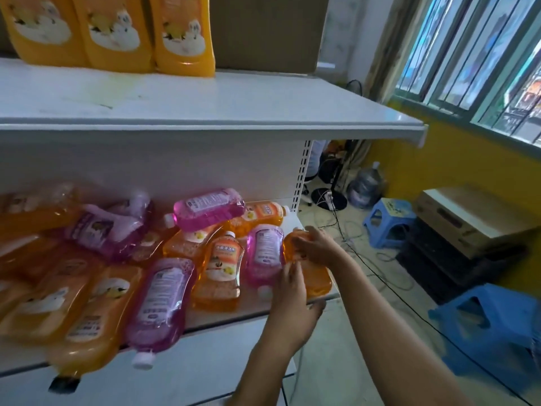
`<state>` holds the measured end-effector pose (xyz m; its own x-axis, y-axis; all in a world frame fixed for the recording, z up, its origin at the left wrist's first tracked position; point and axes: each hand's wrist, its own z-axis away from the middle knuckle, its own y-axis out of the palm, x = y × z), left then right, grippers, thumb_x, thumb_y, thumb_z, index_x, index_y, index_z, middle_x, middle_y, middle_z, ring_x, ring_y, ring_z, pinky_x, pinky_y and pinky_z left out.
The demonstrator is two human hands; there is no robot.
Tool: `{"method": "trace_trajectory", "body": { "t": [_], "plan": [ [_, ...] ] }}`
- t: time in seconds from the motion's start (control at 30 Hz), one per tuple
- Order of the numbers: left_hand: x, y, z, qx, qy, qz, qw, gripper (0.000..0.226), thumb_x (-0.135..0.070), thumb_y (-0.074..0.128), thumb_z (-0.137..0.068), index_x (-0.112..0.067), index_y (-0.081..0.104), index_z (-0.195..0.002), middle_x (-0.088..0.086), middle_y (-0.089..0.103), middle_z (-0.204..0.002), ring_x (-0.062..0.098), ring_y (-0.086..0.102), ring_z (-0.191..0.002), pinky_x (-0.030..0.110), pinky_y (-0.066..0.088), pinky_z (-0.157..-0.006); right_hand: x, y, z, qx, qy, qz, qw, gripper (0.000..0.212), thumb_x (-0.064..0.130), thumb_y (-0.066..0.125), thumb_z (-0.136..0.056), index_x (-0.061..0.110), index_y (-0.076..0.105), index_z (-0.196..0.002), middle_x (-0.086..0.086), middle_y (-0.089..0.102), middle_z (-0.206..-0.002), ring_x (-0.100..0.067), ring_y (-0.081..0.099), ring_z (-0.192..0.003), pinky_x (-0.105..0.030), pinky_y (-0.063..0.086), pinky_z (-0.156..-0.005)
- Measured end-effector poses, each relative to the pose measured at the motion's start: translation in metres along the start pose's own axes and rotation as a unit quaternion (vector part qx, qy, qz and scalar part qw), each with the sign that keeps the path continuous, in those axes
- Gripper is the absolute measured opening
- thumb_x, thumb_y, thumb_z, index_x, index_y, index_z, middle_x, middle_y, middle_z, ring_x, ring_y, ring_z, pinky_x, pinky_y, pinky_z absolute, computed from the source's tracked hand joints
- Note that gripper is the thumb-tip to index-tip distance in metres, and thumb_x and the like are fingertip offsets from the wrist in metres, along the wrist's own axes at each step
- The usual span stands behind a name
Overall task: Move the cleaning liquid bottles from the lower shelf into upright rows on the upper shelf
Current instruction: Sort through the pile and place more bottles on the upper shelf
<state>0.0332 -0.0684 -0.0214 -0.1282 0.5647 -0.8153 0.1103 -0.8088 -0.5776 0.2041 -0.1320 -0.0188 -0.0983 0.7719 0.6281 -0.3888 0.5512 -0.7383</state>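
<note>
The upper shelf [205, 106] lies bare along its whole front edge and out to its right corner; only three orange bottles [111, 30] stand at its back left, with a cardboard box [266, 30] just beside them at the back. The lower shelf [257, 306] is crowded with lying bottles [164, 300] (some piled on one another) from the left edge to the right edge. Past the right edge, cables [366, 265] and blue stools [389, 221] stand on the floor.
</note>
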Motion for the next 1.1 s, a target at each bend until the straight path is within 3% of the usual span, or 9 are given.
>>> {"method": "trace_trajectory", "body": {
  "t": [0.1, 0.27, 0.33, 0.47, 0.6, 0.73, 0.87, 1.03, 1.1],
  "plan": [
    [-0.003, 0.007, -0.003, 0.0, -0.003, -0.016, 1.0, 0.09, -0.034, 0.06, -0.095, -0.026, -0.007, -0.155, -0.004, 0.01, -0.162, 0.021, 0.018, -0.148, 0.041, 0.027, -0.119, -0.007, 0.004, 0.007, -0.032, -0.012, -0.015, 0.999, 0.054, 0.051, 0.054, -0.094, 0.012, 0.051, -0.131, -0.012, 0.062, -0.119, -0.022, 0.06, -0.093, -0.03, 0.05, -0.069],
    [0.001, 0.01, -0.01, 0.068, -0.032, -0.077, 0.994, 0.104, -0.033, 0.066, -0.092, -0.018, -0.016, -0.154, 0.001, -0.007, -0.165, 0.027, 0.01, -0.151, 0.041, 0.022, -0.12, -0.028, 0.005, 0.033, -0.074, 0.024, -0.033, 0.996, 0.054, 0.056, 0.055, -0.093, 0.012, 0.052, -0.123, -0.012, 0.065, -0.114, -0.026, 0.062, -0.096, -0.043, 0.054, -0.086],
    [0.004, 0.012, -0.01, 0.06, -0.028, -0.106, 0.992, 0.107, -0.031, 0.069, -0.09, -0.017, -0.016, -0.154, 0.003, -0.01, -0.165, 0.027, 0.005, -0.151, 0.043, 0.02, -0.121, -0.036, 0.005, 0.048, -0.084, 0.046, -0.076, 0.993, 0.055, 0.055, 0.055, -0.094, 0.013, 0.048, -0.128, -0.013, 0.065, -0.116, -0.027, 0.065, -0.096, -0.041, 0.058, -0.08],
    [0.01, 0.006, -0.009, 0.089, -0.041, -0.033, 0.995, 0.105, -0.022, 0.077, -0.083, -0.022, 0.002, -0.157, 0.004, 0.016, -0.163, 0.029, 0.024, -0.146, 0.048, 0.035, -0.114, -0.044, 0.001, 0.082, -0.101, 0.048, -0.143, 0.983, 0.053, 0.046, 0.066, -0.089, 0.017, 0.047, -0.129, -0.003, 0.065, -0.107, -0.012, 0.065, -0.08, -0.017, 0.048, -0.048],
    [0.01, -0.01, 0.005, 0.098, -0.037, 0.078, 0.991, 0.088, -0.013, 0.081, -0.078, -0.03, 0.032, -0.149, -0.003, 0.052, -0.138, 0.022, 0.055, -0.121, 0.042, 0.057, -0.091, -0.04, 0.0, 0.114, -0.112, 0.011, -0.223, 0.968, 0.057, 0.036, 0.077, -0.083, 0.021, 0.049, -0.13, 0.006, 0.065, -0.103, -0.009, 0.067, -0.088, -0.022, 0.056, -0.066],
    [0.009, -0.032, 0.018, 0.056, 0.011, 0.146, 0.988, 0.088, -0.005, 0.087, -0.064, -0.054, 0.047, -0.125, -0.031, 0.064, -0.111, -0.002, 0.064, -0.1, 0.022, 0.06, -0.072, -0.013, -0.008, 0.126, -0.151, -0.035, -0.295, 0.943, 0.061, 0.035, 0.08, -0.079, 0.04, 0.042, -0.127, 0.014, 0.06, -0.103, -0.006, 0.066, -0.087, -0.019, 0.056, -0.059],
    [0.004, -0.074, 0.033, -0.04, 0.052, 0.187, 0.98, 0.089, -0.005, 0.088, -0.067, -0.062, 0.041, -0.117, -0.054, 0.052, -0.102, -0.027, 0.052, -0.094, 0.006, 0.05, -0.061, 0.044, -0.011, 0.123, -0.132, -0.102, -0.395, 0.903, 0.053, 0.03, 0.081, -0.079, 0.044, 0.047, -0.117, 0.016, 0.063, -0.098, 0.0, 0.068, -0.075, -0.016, 0.054, -0.053],
    [0.018, -0.127, 0.068, -0.182, 0.045, 0.22, 0.957, 0.08, -0.047, 0.083, -0.055, -0.068, 0.045, -0.122, -0.029, 0.065, -0.117, -0.009, 0.062, -0.105, 0.02, 0.056, -0.082, 0.119, 0.012, 0.122, -0.023, -0.193, -0.448, 0.873, 0.061, 0.021, 0.084, -0.077, 0.035, 0.053, -0.128, 0.005, 0.071, -0.107, -0.011, 0.072, -0.093, -0.031, 0.061, -0.077],
    [0.032, -0.145, 0.084, -0.219, 0.029, 0.246, 0.944, 0.082, -0.048, 0.084, -0.055, -0.064, 0.045, -0.126, -0.027, 0.063, -0.124, -0.003, 0.061, -0.112, 0.027, 0.055, -0.09, 0.143, 0.03, 0.126, 0.018, -0.24, -0.442, 0.864, 0.06, 0.019, 0.084, -0.077, 0.04, 0.057, -0.125, 0.015, 0.073, -0.1, -0.004, 0.071, -0.091, -0.023, 0.06, -0.074]
  ]
}}
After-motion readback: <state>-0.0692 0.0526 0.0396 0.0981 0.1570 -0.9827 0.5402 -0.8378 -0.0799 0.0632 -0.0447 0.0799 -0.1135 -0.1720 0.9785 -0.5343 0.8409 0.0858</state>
